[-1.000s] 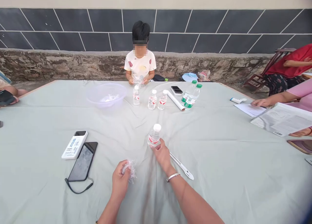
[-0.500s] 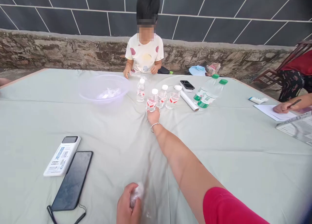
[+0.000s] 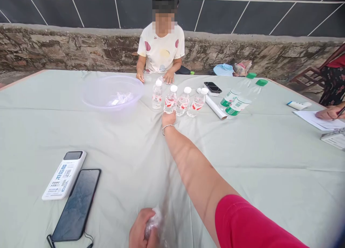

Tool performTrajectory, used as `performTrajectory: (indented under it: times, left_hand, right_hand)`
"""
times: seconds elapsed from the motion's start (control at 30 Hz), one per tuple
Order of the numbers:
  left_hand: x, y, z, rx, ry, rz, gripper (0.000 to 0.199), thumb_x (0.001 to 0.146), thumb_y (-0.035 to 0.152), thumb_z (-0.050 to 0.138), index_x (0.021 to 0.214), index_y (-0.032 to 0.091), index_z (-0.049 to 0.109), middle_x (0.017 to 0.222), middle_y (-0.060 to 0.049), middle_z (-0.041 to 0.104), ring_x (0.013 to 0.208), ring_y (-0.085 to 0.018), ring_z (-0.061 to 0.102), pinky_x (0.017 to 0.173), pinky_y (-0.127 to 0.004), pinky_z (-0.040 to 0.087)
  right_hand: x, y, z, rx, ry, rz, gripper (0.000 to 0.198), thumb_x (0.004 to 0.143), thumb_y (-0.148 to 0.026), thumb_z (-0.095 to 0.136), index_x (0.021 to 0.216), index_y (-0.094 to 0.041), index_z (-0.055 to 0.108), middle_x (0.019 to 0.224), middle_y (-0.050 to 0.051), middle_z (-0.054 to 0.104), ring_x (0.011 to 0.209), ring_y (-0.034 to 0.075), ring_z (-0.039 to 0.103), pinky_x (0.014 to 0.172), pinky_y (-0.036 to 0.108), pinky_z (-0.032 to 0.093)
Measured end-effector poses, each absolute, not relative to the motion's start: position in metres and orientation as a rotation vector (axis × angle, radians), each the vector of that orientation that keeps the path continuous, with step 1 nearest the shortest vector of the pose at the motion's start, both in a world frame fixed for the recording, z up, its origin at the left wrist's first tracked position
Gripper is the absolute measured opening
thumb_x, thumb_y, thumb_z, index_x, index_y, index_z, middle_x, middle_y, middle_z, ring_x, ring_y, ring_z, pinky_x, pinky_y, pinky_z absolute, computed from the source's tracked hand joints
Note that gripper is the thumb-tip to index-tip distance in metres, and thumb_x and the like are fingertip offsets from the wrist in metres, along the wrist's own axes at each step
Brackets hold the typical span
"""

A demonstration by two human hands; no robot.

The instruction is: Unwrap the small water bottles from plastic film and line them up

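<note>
Beside other btls (image 3: 183,103), R hand's grip (image 3: 169,118) holds red-label btl (image 3: 170,102), nearer 1s ago; L hand (image 3: 140,227) clutches wad (image 3: 155,219), prob. plastic.

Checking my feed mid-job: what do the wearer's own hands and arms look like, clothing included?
The right hand is ungloved, with a thin silvery bracelet at the wrist and a red sleeve ending well above it. The left hand is also ungloved; its sleeve is out of view.
</note>
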State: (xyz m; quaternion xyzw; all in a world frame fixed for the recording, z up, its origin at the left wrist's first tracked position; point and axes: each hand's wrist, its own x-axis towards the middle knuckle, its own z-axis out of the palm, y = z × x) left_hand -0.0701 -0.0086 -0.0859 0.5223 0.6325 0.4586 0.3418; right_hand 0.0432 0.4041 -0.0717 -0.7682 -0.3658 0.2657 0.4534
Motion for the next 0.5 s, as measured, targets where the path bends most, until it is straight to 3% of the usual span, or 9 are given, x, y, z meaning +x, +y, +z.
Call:
performTrajectory:
  times: [0.17,0.27,0.33,0.4,0.5]
  left_hand:
    - [-0.088,0.030,-0.057,1.133,1.506,1.028,0.014,0.070,0.020,0.048,0.067,0.020,0.061,0.100,-0.006,0.061,0.057,-0.010,0.054,0.048,-0.023,0.044]
    - [-0.103,0.080,-0.033,0.955,1.510,0.959,0.008,0.065,0.020,0.053,0.067,0.018,0.059,0.077,-0.001,0.061,0.050,-0.008,0.048,0.043,-0.021,0.038]
    - [-0.114,0.120,-0.016,0.807,1.528,0.955,0.011,0.063,0.021,0.057,0.073,0.017,0.059,0.057,0.004,0.053,0.045,-0.008,0.043,0.040,-0.019,0.033]
    - [-0.125,0.162,0.004,0.664,1.480,1.091,0.021,0.063,0.022,0.063,0.083,0.015,0.060,0.064,0.002,0.057,0.050,-0.008,0.049,0.042,-0.019,0.036]
    - [-0.143,0.226,0.040,0.547,1.389,1.367,0.021,0.067,0.016,0.062,0.088,0.014,0.058,0.090,-0.005,0.062,0.070,-0.012,0.061,0.059,-0.025,0.052]
  right_hand:
    - [0.048,0.338,-0.076,-1.732,-1.173,0.747,0.060,0.077,-0.017,0.049,0.136,-0.015,0.038,0.098,0.005,0.066,0.079,0.016,0.064,0.078,0.028,0.048]
    - [0.053,0.295,-0.081,-1.617,-1.455,0.739,0.052,0.076,-0.014,0.048,0.127,-0.019,0.048,0.100,0.003,0.065,0.072,0.013,0.060,0.077,0.027,0.048]
    - [0.057,0.277,-0.082,-1.572,-1.601,0.717,0.048,0.074,-0.011,0.049,0.121,-0.021,0.053,0.099,0.002,0.064,0.071,0.012,0.059,0.077,0.027,0.048]
    - [0.058,0.267,-0.081,-1.572,-1.661,0.707,0.047,0.074,-0.009,0.048,0.119,-0.021,0.055,0.098,0.002,0.063,0.072,0.012,0.058,0.078,0.028,0.048]
    - [0.059,0.264,-0.078,-1.587,-1.705,0.675,0.046,0.075,-0.007,0.047,0.118,-0.021,0.056,0.096,0.003,0.063,0.078,0.014,0.059,0.081,0.029,0.047]
